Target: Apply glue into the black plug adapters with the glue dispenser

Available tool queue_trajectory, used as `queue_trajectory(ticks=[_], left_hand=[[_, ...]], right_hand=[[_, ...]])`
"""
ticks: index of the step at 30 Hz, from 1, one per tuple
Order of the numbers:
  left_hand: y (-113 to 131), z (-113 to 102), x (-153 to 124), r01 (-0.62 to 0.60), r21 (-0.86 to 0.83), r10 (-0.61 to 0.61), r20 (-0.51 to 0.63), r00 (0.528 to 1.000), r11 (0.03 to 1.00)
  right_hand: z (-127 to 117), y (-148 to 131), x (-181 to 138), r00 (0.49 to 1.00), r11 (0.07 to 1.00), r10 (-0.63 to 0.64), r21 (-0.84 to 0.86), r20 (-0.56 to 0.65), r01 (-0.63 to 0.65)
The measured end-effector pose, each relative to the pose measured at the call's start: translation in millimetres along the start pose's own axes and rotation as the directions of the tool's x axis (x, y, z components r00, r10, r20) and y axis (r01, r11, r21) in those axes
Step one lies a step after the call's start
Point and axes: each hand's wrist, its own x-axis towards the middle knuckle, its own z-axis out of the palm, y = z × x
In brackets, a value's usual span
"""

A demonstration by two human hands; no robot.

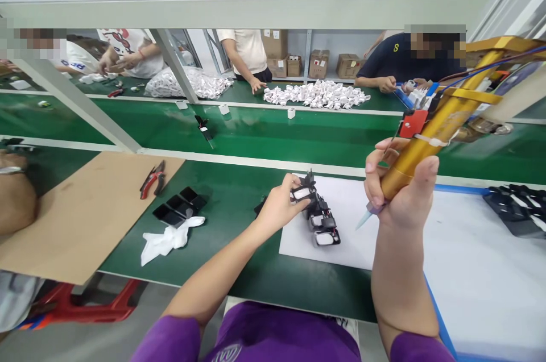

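My left hand (pixel 279 204) pinches the top end of a row of small black plastic parts (pixel 321 220) that lies on a white sheet (pixel 354 242). My right hand (pixel 401 188) grips a gold-coloured glue dispenser (pixel 430 137) with a red block and blue and black cables on it. Its pale tip (pixel 364 219) points down and left, just right of the black parts and a little above the sheet.
Red-handled pliers (pixel 152 179) lie on a brown board (pixel 81 214). Black trays (pixel 179 206) and a white cloth (pixel 168 238) sit left of my hand. More black parts (pixel 518 206) lie at right. Other people work across the green belt (pixel 256 132) beside white part piles (pixel 315 94).
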Motion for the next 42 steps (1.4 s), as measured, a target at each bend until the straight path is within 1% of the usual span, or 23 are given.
queue_trajectory(ticks=[2, 4, 6, 8, 10, 11, 13, 16, 18, 21, 23, 24, 26, 28, 30, 31, 33, 34, 36, 38, 39, 40, 42], left_hand=[[0, -7, 0, -0.003, -0.035, 0.002, -0.013, 1.000, 0.999], [2, -15, 5, -0.006, -0.017, 0.005, -0.056, 0.998, 1.000], [4, -21, 15, 0.015, 0.124, 0.000, -0.115, 0.993, 0.992], [6, -24, 30, 0.075, 0.330, -0.032, -0.135, 0.990, 0.941], [7, -21, 45, 0.122, 0.476, -0.095, -0.080, 0.992, 0.871], [7, -18, 51, 0.126, 0.510, -0.124, -0.037, 0.992, 0.851], [5, -11, 58, 0.108, 0.521, -0.156, 0.048, 0.987, 0.847], [-1, -5, 59, 0.071, 0.481, -0.162, 0.151, 0.975, 0.874], [-6, -5, 57, 0.041, 0.438, -0.158, 0.233, 0.960, 0.898], [-9, -14, 57, -0.001, 0.363, -0.131, 0.338, 0.932, 0.932], [-8, -23, 55, -0.009, 0.321, -0.121, 0.382, 0.916, 0.947], [-8, -28, 52, -0.010, 0.306, -0.114, 0.385, 0.916, 0.952], [-8, -38, 40, -0.024, 0.292, -0.074, 0.317, 0.945, 0.956], [-12, -47, 20, -0.038, 0.306, -0.014, 0.168, 0.986, 0.951], [-20, -51, -5, -0.025, 0.344, 0.020, 0.020, 1.000, 0.939], [-26, -52, -17, -0.006, 0.357, 0.015, -0.022, 1.000, 0.934], [-40, -50, -39, 0.031, 0.331, -0.012, -0.060, 0.998, 0.943], [-48, -49, -47, 0.052, 0.285, -0.034, -0.070, 0.997, 0.957], [-63, -45, -57, 0.107, 0.137, -0.093, -0.107, 0.990, 0.985], [-73, -42, -64, 0.148, -0.005, -0.147, -0.167, 0.975, 0.989], [-77, -40, -66, 0.154, -0.037, -0.159, -0.203, 0.966, 0.987], [-78, -37, -69, 0.150, -0.032, -0.153, -0.242, 0.958, 0.988], [-78, -31, -76, 0.138, 0.071, -0.111, -0.300, 0.948, 0.988]], right_hand=[[0, 0, 0, 1.000, 1.000, 0.002, -0.002, -0.003, -0.002], [1, 0, 0, 1.000, 1.000, 0.004, -0.004, -0.007, -0.004], [1, -1, 0, 1.000, 1.000, 0.009, -0.004, -0.009, -0.009], [2, -2, 0, 1.000, 1.000, 0.016, -0.009, -0.011, -0.016], [3, -2, -1, 1.000, 1.000, 0.022, -0.022, -0.016, -0.022], [3, -3, -1, 1.000, 0.999, 0.023, -0.030, -0.016, -0.024], [4, -3, -1, 1.000, 0.999, 0.021, -0.042, -0.015, -0.021], [3, -3, -1, 1.000, 0.999, 0.015, -0.039, -0.010, -0.015], [2, -2, -1, 1.000, 0.999, 0.020, -0.028, -0.012, -0.020], [2, -3, -1, 1.000, 1.000, 0.024, -0.012, -0.018, -0.025], [2, -3, -1, 1.000, 1.000, 0.024, -0.011, -0.018, -0.025], [2, -3, -1, 1.000, 1.000, 0.024, -0.014, -0.019, -0.025], [2, -4, -2, 0.999, 0.999, 0.027, -0.029, -0.029, -0.028], [2, -5, -2, 0.998, 0.999, 0.030, -0.043, -0.047, -0.032], [2, -5, -2, 0.997, 0.998, 0.037, -0.049, -0.062, -0.040], [2, -5, -2, 0.997, 0.998, 0.039, -0.050, -0.064, -0.042], [2, -4, -2, 0.997, 0.998, 0.040, -0.052, -0.067, -0.043], [2, -4, -2, 0.997, 0.998, 0.039, -0.053, -0.069, -0.043], [2, -4, -3, 0.996, 0.997, 0.043, -0.058, -0.076, -0.047], [3, -4, -3, 0.995, 0.996, 0.043, -0.068, -0.086, -0.049], [3, -4, -4, 0.995, 0.996, 0.039, -0.074, -0.090, -0.046], [3, -5, -4, 0.995, 0.996, 0.035, -0.078, -0.094, -0.043], [3, -6, -4, 0.995, 0.996, 0.041, -0.081, -0.091, -0.048]])
